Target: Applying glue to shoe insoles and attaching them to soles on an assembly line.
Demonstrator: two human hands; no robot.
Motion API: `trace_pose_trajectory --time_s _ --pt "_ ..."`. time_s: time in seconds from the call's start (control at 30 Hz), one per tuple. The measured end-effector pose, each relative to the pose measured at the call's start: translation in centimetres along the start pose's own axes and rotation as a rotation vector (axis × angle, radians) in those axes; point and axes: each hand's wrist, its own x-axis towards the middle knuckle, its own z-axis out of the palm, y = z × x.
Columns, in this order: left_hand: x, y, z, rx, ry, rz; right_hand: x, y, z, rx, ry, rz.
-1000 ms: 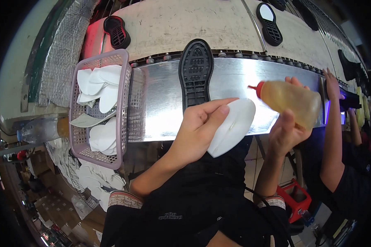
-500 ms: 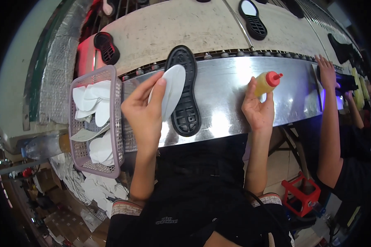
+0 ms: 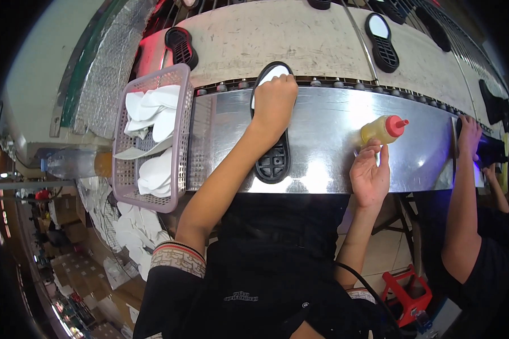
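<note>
A: Looking down on the long steel worktop [image 3: 333, 121] first, shining along the near edge of the pale conveyor belt [image 3: 300, 39], where more black soles [image 3: 382, 34] ride past.

B: And at the left end, the lilac plastic basket [image 3: 181, 141], piled with white insoles [image 3: 152, 113].

A: Right. Now the black shoe sole [image 3: 272, 164], lying tread-up across the steel, toe towards the belt, heel near the person.

B: The left hand [image 3: 274, 101] is on its toe half, palm down, fingers curled flat, pressing a white insole [image 3: 268, 73] onto it. Only a sliver of white peeks past the knuckles.

A: A press rather than a pinch; nothing is lifted.

B: The right hand [image 3: 370, 175]?

A: Open, fingers spread and upright, holding nothing. Its fingertips are just beside the squeeze bottle [image 3: 382, 130], yellowish with a red nozzle, lying on its side on the steel. I can't tell whether they touch it.

B: Far right, a co-worker's hand [image 3: 469, 133] rests at the worktop's end.
</note>
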Motion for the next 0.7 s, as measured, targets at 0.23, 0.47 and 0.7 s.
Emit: trace_pose_trajectory --time_s 0.23,0.47,0.7 --pt "-0.2 -2.4 -5.1 -0.320 -0.331 -0.075 -0.2 -1.1 0.2 -0.027 -0.052 0.013" --pt "-5.1 -3.5 -5.8 -0.238 -0.268 -0.064 -0.3 -0.1 -0.5 -0.087 0.012 0.004" --pt "-4.8 -2.9 -6.0 -0.260 -0.192 -0.022 -1.8 0.6 0.2 -0.202 0.096 0.033"
